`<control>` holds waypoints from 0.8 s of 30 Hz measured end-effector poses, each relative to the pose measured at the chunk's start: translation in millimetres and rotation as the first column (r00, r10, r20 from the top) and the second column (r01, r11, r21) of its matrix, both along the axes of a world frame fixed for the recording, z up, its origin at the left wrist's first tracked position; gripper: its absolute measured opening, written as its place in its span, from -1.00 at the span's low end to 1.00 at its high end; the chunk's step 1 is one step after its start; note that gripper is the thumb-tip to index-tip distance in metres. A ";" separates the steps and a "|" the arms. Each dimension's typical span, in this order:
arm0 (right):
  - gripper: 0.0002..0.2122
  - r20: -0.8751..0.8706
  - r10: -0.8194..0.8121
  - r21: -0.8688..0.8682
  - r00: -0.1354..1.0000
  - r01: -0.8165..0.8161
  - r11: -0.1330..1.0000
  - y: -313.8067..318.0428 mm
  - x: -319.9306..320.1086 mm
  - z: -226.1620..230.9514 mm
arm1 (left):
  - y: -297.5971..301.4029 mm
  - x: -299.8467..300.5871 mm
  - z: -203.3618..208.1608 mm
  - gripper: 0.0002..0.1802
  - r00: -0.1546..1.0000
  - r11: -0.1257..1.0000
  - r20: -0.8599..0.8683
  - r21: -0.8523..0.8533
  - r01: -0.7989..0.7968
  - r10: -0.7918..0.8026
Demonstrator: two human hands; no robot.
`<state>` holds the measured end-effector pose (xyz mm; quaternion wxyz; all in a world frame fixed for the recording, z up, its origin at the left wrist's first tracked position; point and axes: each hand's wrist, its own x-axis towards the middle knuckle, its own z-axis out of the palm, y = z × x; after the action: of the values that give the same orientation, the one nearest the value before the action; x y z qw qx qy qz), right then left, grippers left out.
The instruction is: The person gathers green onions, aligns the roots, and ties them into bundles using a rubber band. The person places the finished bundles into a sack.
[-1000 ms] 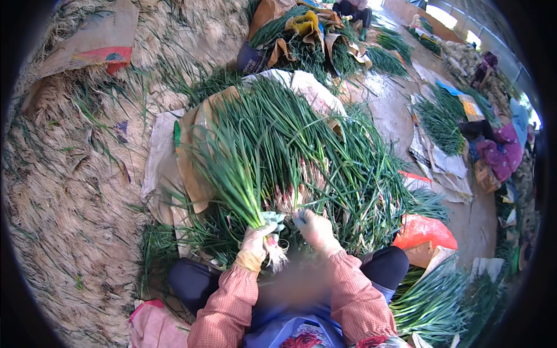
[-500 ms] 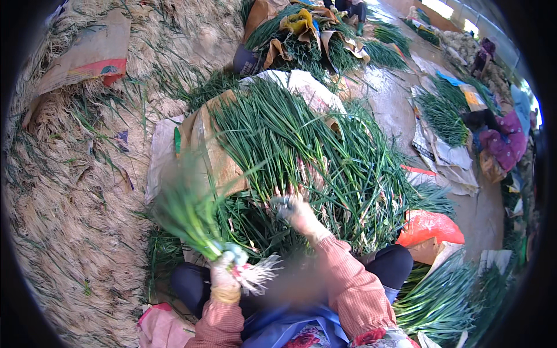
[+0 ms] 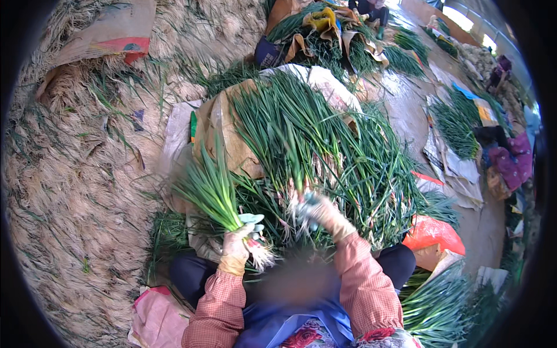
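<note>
My left hand, in a pale glove with bluish fingers, is closed round a bunch of green garlic. Its leaves fan up and to the left, and white roots hang out below my fist. My right hand, gloved the same way and somewhat blurred, grips a few green garlic stalks near their reddish bases, at the front of the heap. The big heap of green garlic lies before me, leaves pointing away and roots toward me. Brown and white sacking shows under its left side.
Root trimmings cover the floor on the left. A red bag and more green garlic lie by my right knee. A pink sack is at lower left. Another heap lies beyond, and a person sits at far right.
My left hand has risen slightly, its bunch now steadier and more upright. My right hand has moved slightly right and now grips stalks at the heap's front. The view has shifted a little.
</note>
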<state>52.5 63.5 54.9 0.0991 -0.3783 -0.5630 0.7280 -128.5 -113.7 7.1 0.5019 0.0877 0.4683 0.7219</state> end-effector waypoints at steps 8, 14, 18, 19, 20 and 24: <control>-0.58 0.550 0.233 0.665 0.802 -0.590 0.457 -76.8 5.4 -43.0 | 39.3 48.8 -40.8 -0.82 0.999 0.999 -0.031 -0.048 0.021 -0.022; -0.25 0.055 -0.210 -0.101 0.976 0.214 0.971 -42.5 -11.3 -36.8 | 14.0 46.0 -17.9 -0.80 0.950 0.963 0.166 -0.008 0.271 -0.265; -0.71 -0.305 -0.412 -0.678 0.859 0.108 0.727 -50.8 -34.0 -43.6 | -2.8 45.3 -34.0 -0.59 0.800 0.905 0.429 0.260 0.335 -0.420; -0.77 -0.370 -0.426 -0.699 0.826 0.055 0.713 -55.8 -34.2 -47.1 | -6.2 41.5 -35.0 -0.60 0.810 0.899 0.397 0.261 0.352 -0.432; -0.82 -0.431 -0.442 -0.716 0.786 0.000 0.698 -59.9 -33.7 -52.1 | -8.4 38.1 -35.2 -0.60 0.818 0.892 0.363 0.261 0.370 -0.445; -0.94 -0.279 -0.361 -0.579 0.890 0.144 0.803 -57.1 -30.5 -69.2 | -18.5 46.1 -35.5 -0.69 0.906 0.944 0.272 0.019 0.331 -0.323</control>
<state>22.0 6.4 -14.3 0.1916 -0.3169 -0.2470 0.8955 -82.4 -132.2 -28.4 0.6762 0.0581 0.3837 0.6262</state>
